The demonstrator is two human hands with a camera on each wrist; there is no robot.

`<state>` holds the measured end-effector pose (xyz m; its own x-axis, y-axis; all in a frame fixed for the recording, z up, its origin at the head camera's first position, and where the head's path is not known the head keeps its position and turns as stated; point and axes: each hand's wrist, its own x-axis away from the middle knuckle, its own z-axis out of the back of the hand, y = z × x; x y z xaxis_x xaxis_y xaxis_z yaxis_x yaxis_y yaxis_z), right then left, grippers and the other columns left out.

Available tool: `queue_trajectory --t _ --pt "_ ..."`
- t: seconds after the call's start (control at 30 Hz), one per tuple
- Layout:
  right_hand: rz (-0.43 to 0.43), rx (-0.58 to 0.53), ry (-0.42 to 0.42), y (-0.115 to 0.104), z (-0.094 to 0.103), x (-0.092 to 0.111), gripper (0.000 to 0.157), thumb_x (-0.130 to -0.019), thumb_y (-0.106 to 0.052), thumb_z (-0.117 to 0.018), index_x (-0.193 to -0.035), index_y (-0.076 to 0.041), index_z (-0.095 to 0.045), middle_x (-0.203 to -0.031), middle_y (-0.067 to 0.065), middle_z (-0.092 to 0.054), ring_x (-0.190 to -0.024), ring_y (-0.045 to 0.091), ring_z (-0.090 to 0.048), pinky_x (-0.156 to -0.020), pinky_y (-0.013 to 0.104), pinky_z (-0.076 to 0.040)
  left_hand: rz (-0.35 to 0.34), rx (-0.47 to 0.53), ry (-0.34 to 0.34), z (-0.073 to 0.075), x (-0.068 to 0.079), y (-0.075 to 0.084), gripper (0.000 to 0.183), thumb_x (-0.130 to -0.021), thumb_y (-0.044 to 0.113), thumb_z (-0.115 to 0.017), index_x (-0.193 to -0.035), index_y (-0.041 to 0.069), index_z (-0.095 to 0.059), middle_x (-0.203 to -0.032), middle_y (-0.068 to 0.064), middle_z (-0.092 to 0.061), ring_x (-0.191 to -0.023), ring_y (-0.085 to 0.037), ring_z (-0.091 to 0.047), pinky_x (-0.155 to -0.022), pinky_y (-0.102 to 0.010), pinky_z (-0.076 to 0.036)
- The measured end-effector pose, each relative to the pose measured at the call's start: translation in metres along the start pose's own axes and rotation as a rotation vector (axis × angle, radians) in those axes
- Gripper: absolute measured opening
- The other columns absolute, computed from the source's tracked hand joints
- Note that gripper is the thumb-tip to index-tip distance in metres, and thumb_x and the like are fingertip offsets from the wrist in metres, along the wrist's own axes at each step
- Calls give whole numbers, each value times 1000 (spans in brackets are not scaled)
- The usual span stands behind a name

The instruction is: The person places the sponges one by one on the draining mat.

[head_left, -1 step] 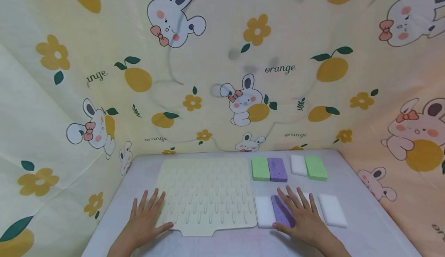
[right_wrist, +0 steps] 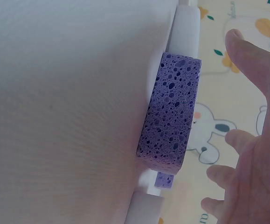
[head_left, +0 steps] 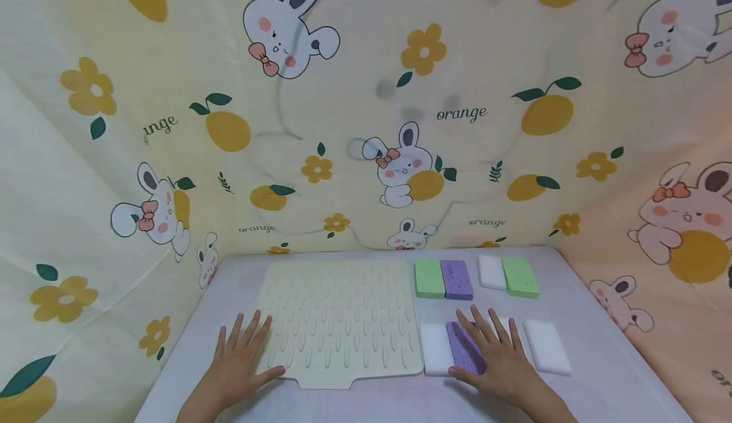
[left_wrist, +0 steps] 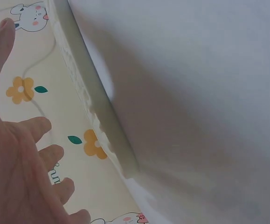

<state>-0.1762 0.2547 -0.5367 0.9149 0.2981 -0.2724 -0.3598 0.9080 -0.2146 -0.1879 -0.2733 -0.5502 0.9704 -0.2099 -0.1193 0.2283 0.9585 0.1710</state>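
A cream ridged mat with a tab at its front edge lies flat on the table. My left hand is spread with straight fingers over its left front corner; the left wrist view shows that hand apart from the mat's edge. My right hand, fingers also spread, is over the front row of sponges and partly covers a purple sponge and a white piece behind the fingers. In the right wrist view this hand holds nothing and stands apart from the purple sponge.
Left of the purple sponge lies a white sponge; another white sponge is at the right. Behind them are a green sponge, a purple one, a white one and a second green one. Printed curtains enclose the table.
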Motion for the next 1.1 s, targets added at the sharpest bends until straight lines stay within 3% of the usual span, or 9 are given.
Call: queue_trajectory --t 0.17,0.53,0.9,1.1 --pt "17 2 13 1 1 -2 100 -79 -73 -67 -158 -22 -33 -166 11 -20 -151 45 -12 -120 59 16 1 37 3 0 3 -3 106 -78 78 -63 -158 16 -32 -166 -16 -18 -151 -47 -8 -117 -71 0" --pt "0 -12 -6 15 7 -1 105 -77 -73 -69 -159 -21 -29 -165 16 -22 -151 44 -9 -119 57 18 -13 39 13 2 0 -8 105 -79 74 -66 -156 10 -35 -164 -19 -21 -150 -46 -14 -118 -69 -8" --pt "-19 -41 -9 37 8 -2 105 -79 -71 -70 -160 -20 -26 -165 17 -20 -151 45 -7 -117 53 23 -9 76 -26 4 -2 -15 107 -80 73 -66 -157 6 -32 -164 -22 -18 -149 -48 -14 -117 -70 -7" --pt "-82 -58 -72 46 12 0 107 -79 -73 -68 -162 -27 -19 -167 16 -15 -151 48 -4 -115 53 26 -12 81 -74 6 -1 -14 113 -77 74 -67 -156 1 -30 -162 -26 -19 -147 -51 -17 -116 -72 -11"
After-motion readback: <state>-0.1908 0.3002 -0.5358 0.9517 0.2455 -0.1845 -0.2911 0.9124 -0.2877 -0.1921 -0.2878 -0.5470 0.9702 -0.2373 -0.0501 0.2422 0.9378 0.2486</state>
